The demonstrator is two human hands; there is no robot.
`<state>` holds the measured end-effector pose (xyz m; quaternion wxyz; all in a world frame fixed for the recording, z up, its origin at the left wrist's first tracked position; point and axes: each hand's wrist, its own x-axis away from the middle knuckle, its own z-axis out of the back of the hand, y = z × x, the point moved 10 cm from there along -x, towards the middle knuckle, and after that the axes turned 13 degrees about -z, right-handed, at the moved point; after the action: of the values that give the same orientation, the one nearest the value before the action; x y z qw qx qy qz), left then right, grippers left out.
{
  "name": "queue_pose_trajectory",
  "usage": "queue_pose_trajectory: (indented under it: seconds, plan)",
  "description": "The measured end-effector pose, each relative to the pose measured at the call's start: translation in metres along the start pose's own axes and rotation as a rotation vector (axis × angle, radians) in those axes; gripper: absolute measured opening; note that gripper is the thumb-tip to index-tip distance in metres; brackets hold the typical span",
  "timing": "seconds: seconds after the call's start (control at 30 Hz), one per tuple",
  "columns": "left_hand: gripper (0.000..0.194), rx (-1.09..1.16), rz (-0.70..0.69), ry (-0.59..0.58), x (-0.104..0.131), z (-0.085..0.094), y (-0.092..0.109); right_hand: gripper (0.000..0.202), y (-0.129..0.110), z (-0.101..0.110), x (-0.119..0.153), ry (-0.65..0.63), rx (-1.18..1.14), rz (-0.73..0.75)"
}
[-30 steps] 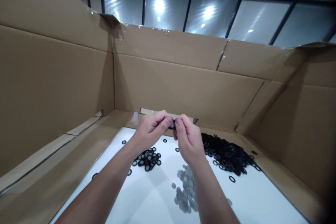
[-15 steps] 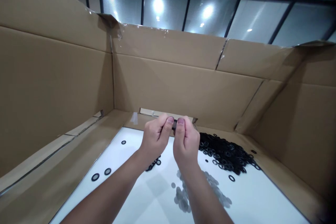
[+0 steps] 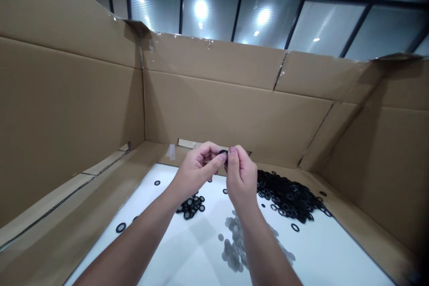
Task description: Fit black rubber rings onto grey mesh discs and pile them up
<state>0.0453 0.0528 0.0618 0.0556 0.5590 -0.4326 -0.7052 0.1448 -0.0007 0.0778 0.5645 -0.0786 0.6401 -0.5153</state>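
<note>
While the left hand and right hand pinch a small black ring, round grey discs lie below them. Heaped black rings sit to their right.

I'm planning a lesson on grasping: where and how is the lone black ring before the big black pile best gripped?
Probably pinch the black ring by opposite outer edges, from above and the near side: it lies flat, rim exposed all round, apart from the black pile.
</note>
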Motion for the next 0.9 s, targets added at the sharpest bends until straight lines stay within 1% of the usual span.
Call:
queue_pose_trajectory:
  seconds: [0.1,0.17,0.2,0.27,0.3,0.37,0.43,0.53,0.77,0.83,0.9]
  plan:
    - [0.020,0.071,0.035,0.024,-0.001,0.004,-0.002,0.028,-0.001,-0.001,-0.003,-0.062,0.021,0.028]
    - [0.018,0.101,0.051,0.036,-0.003,0.008,-0.003,0.017,-0.002,-0.004,-0.005,-0.162,-0.015,0.054]
    - [0.018,0.110,0.060,0.047,-0.004,0.011,-0.004,0.019,-0.004,-0.005,-0.006,-0.225,-0.027,0.077]
    - [0.018,0.124,0.084,0.048,-0.004,0.015,-0.005,0.035,-0.010,-0.009,-0.006,-0.348,-0.003,0.136]
    - [0.018,0.130,0.099,0.036,-0.004,0.015,-0.006,0.039,-0.013,-0.011,-0.005,-0.395,0.031,0.166]
    - [0.018,0.137,0.131,0.005,-0.004,0.014,-0.009,0.039,-0.018,-0.011,-0.003,-0.439,0.096,0.215]
    - [0.018,0.140,0.162,-0.006,-0.003,0.013,-0.011,0.036,-0.022,-0.009,-0.002,-0.430,0.129,0.240]
    - [0.018,0.182,0.201,0.006,-0.001,0.011,-0.014,0.032,-0.023,-0.007,-0.003,-0.385,0.152,0.248]
    - [0.022,0.331,0.269,0.008,0.002,-0.001,-0.017,0.023,-0.021,-0.005,-0.005,-0.262,0.157,0.241]
    - [0.023,0.353,0.291,0.005,0.003,-0.003,-0.019,0.022,-0.020,-0.004,-0.007,-0.222,0.174,0.221]
    - [0.024,0.357,0.299,0.007,0.003,-0.003,-0.021,0.027,-0.020,-0.005,-0.006,-0.228,0.190,0.217]
